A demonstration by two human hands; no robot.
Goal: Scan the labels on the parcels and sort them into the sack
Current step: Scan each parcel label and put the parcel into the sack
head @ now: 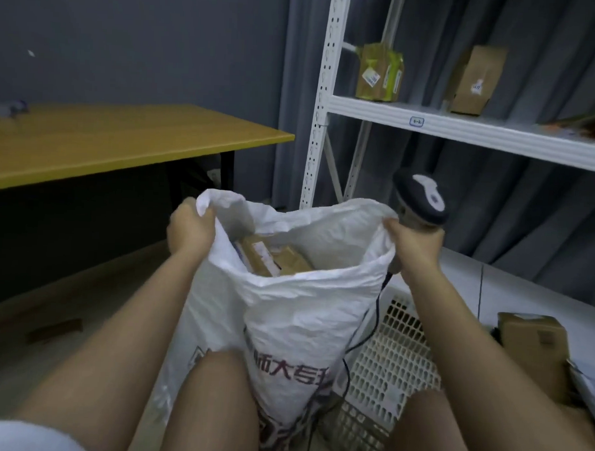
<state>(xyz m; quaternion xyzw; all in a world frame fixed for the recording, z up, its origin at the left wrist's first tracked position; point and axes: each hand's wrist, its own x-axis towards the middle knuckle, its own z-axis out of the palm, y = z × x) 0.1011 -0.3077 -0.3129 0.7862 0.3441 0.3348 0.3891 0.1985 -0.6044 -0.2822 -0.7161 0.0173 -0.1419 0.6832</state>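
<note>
A white woven sack with dark printed characters stands open between my knees. My left hand grips the sack's rim at its left side. My right hand grips the right side of the rim and also holds a grey barcode scanner, whose black cord hangs down beside the sack. Inside the sack lie brown cardboard parcels with white labels. Another brown parcel sits at the lower right, beside a grey mailer bag.
A white perforated plastic basket lies beside the sack on the right. A white metal shelf rack behind holds a yellow-taped box and a brown box. A wooden table stands to the left.
</note>
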